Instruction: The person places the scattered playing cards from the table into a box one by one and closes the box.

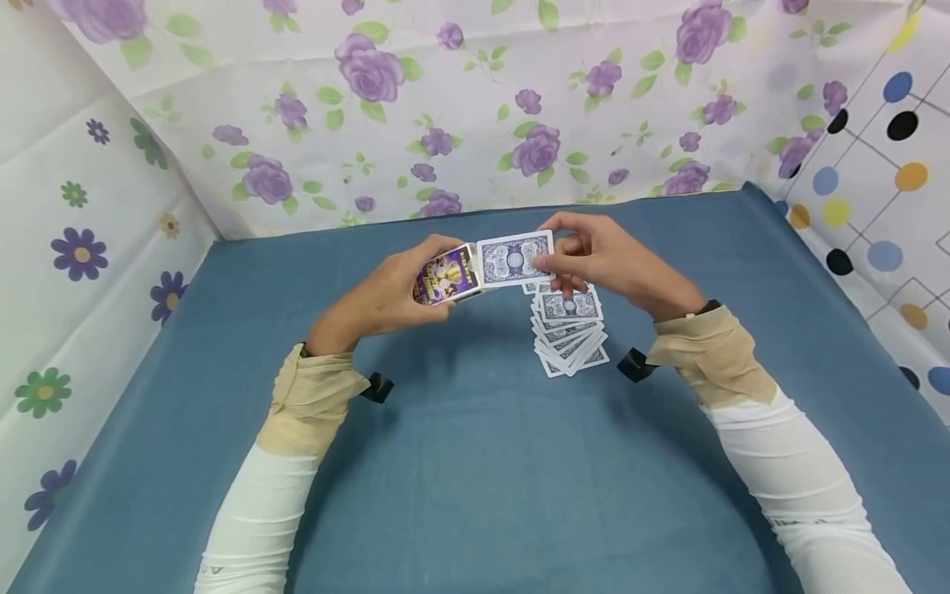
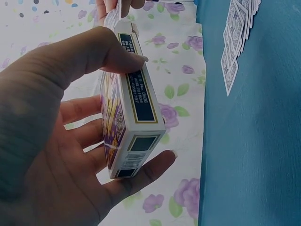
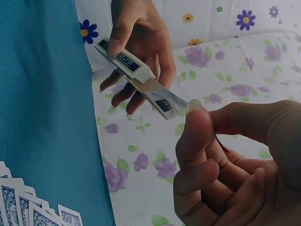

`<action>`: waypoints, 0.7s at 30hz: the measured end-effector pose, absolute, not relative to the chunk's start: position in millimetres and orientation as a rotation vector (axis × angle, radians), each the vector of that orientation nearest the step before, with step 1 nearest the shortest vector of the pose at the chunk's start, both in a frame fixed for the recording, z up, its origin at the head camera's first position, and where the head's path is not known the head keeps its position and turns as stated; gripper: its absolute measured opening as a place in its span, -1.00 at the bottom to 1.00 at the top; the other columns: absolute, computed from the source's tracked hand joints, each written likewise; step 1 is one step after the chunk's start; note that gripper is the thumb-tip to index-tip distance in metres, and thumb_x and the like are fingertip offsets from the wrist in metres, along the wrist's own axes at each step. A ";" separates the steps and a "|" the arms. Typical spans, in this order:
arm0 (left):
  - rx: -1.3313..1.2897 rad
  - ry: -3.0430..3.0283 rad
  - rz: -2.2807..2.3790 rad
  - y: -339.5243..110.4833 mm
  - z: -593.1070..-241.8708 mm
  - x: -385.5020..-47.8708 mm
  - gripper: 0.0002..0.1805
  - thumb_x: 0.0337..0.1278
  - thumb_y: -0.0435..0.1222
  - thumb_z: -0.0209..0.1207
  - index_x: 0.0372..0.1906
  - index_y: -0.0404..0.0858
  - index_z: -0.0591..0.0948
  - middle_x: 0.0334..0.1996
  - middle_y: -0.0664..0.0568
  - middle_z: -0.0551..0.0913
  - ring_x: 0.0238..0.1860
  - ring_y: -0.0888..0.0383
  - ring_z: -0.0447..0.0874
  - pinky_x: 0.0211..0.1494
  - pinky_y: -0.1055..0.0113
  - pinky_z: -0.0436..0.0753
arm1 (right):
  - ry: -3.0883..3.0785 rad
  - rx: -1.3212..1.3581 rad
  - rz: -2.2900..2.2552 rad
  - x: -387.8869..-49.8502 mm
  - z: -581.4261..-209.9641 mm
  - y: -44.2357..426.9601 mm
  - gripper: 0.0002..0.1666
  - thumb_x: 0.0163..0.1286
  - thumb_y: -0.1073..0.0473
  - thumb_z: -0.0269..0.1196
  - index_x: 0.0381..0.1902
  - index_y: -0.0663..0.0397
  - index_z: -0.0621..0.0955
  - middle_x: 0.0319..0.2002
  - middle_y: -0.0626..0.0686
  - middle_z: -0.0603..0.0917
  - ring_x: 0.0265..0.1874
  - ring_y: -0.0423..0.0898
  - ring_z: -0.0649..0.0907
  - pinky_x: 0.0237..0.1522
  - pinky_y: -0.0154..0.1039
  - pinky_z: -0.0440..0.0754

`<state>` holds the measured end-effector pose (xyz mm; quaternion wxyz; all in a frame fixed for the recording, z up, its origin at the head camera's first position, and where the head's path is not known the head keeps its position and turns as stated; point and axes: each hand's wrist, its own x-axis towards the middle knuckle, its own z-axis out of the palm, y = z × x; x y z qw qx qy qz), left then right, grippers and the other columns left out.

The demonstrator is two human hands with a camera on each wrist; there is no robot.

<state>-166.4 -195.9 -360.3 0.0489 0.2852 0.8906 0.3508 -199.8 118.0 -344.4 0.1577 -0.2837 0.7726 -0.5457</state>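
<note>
One light-looking box (image 1: 448, 276) sat within the curled fingers of the left hand (image 1: 382, 294); by its mouth, the right hand (image 1: 612, 260) pinched a patterned card (image 1: 514, 258), its fingers near spread cards (image 1: 570, 334). That card (probably slick, bendable) seemed suited to an edge grip. Only the left wrist view showed a barcode (image 2: 132, 160).

Seeing purple-and-gold card box (image 1: 449, 276), tilted, held aloft; blue-backed card (image 1: 510, 262) at box's open end; loose card pile (image 1: 570, 330) overlapping, backs up, lower right of box.
</note>
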 end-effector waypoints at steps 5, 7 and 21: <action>0.885 2.707 1.063 -194.5 -360.7 -165.1 -0.20 0.14 -0.27 0.32 0.49 0.03 0.28 -0.10 -0.07 0.53 -0.25 0.03 0.52 -0.26 0.18 0.59 | 2.249 -0.775 -1.466 -200.3 -343.9 118.4 -0.60 0.45 0.18 0.31 0.17 0.15 0.50 -0.58 0.16 0.58 -0.62 0.01 0.57 -0.49 -0.14 0.60; 0.894 2.696 1.066 -193.7 -361.8 -164.9 -0.20 0.14 -0.28 0.31 0.49 0.05 0.27 -0.10 -0.07 0.52 -0.26 0.03 0.52 -0.26 0.18 0.59 | 2.242 -0.770 -1.439 -200.9 -344.3 119.3 -0.61 0.45 0.20 0.30 0.16 0.16 0.50 -0.56 0.17 0.59 -0.63 -0.02 0.56 -0.51 -0.16 0.59; 0.981 2.630 1.112 -189.6 -363.9 -163.1 -0.12 0.14 -0.34 0.26 0.53 0.26 0.24 0.07 0.05 0.49 -0.23 0.07 0.54 -0.26 0.18 0.60 | 2.182 -0.768 -1.363 -203.8 -340.3 124.4 -0.65 0.49 0.16 0.27 0.16 0.14 0.54 -0.47 0.12 0.67 -0.59 -0.10 0.53 -0.54 -0.25 0.46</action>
